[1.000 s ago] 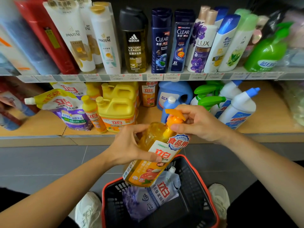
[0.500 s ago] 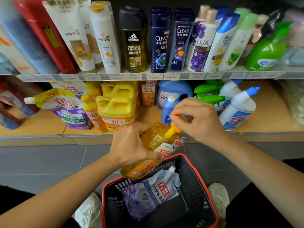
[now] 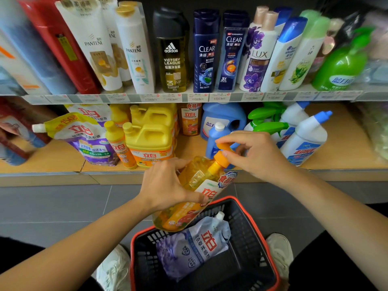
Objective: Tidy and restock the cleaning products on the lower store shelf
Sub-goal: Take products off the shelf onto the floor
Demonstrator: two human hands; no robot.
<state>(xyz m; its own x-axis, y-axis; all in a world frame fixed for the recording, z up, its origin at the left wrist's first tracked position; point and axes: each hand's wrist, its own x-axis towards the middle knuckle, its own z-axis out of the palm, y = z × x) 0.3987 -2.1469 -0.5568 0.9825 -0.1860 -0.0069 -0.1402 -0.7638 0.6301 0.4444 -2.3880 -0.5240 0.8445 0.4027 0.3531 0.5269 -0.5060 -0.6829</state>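
Gripping: left hand [image 3: 165, 185] has its fingers wrapped round the body of a see-through orange plastic dish-soap bottle [image 3: 195, 185]; right hand [image 3: 258, 154] pinches the bottle's orange pump head [image 3: 223, 153] between thumb and fingertips.
Bottle spot: up in the air, tipped over to the right, just above the far edge of the black plastic basket with the red rim [image 3: 249, 234], in front of the lower wooden shelf [image 3: 344, 148]. Not shelved yet.
Step, my guess: sorting out the pump, then shelving it.
Doing it well: keep that left grip on the body, stand it upright before it goes in, label facing out, and don't carry it by the pump alone.
Best gap: probably the bare wood in front of the matching orange-labelled bottle [image 3: 190, 120] at the back.
In the way: a small blue bottle with a white cap [image 3: 216, 135] sits right behind the pump, easy to knock. Chunky yellow jugs with handles [image 3: 151, 139] on the left, green trigger sprayers [image 3: 270, 127] and white bent-neck bottles with blue caps [image 3: 304, 139] on the right.
Left to do: a soft lavender refill pouch [image 3: 193, 246] lies in the basket.
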